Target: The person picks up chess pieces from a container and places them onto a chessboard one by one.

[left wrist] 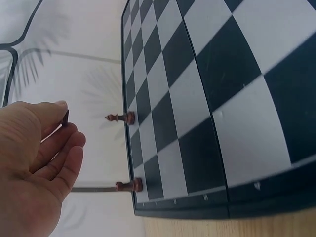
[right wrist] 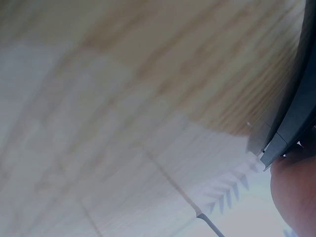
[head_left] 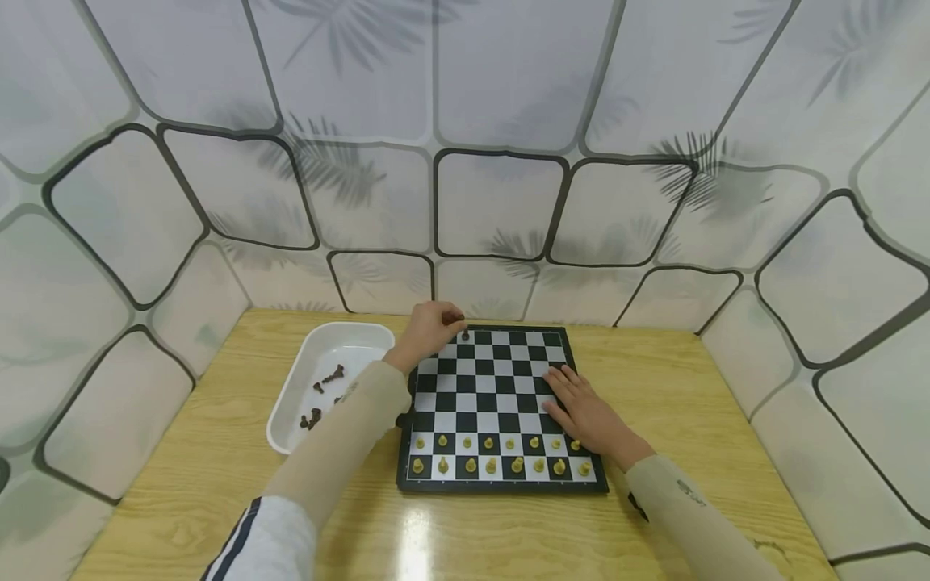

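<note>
While the left hand (head_left: 429, 327) pinched a dark piece (left wrist: 65, 118) near the far edge of the board (head_left: 475, 401), the right hand (head_left: 588, 415) rested outstretched at its right side; the piece seemed light, stiff, slightly slick, best held near its top.

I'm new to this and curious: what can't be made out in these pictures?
Left wrist: most of the held piece, behind the left fingers; kind unclear.
Head: part of the tray, behind the left sleeve.
Head: part of the board, under the right hand.
Right wrist: most of that hand, cut off by the right edge.
</note>
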Demonstrator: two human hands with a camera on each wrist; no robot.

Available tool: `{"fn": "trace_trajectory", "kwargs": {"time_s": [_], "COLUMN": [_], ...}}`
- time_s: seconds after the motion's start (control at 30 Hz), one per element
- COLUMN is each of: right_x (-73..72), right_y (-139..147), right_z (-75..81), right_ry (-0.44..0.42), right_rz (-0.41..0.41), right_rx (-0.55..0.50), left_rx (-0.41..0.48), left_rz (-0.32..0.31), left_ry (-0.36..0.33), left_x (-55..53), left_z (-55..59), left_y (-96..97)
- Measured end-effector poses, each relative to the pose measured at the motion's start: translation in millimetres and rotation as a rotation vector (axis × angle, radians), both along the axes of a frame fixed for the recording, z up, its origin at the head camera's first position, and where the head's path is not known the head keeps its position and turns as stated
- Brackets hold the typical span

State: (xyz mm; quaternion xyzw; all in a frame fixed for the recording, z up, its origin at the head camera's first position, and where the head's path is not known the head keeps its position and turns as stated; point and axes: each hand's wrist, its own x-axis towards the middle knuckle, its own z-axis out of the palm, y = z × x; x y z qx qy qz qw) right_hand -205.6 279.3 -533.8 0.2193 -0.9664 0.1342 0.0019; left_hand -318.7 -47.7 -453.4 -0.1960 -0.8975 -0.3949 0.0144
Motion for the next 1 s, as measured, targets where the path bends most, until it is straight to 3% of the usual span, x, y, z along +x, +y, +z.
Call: {"fn": "trace_trajectory", "kwargs": {"time_s": [0.47, 0.73, 1.0], "right_x": [-0.7, -0.1, -2.4], "right_y": [0.7, 0.7, 0.6], "right_z": [0.2, 1.3, 0.9], "right_ry": [-0.018, 0.003, -0.030], "right_rz": [-0.003, -0.004, -0.012], "right_rx": [-0.002, -0.010, 0.014], "left_rx": [-0.004, -0.005, 0.027], "left_rz": [-0.042, -0.073, -0.100], "left_ry": [-0.003, 0.014, -0.006], "left_x": [-3.8, -13.7, -18.3], "left_z": [3.6, -3.8, -13.4], "left_y": [33.9, 58.2, 76.7]}}
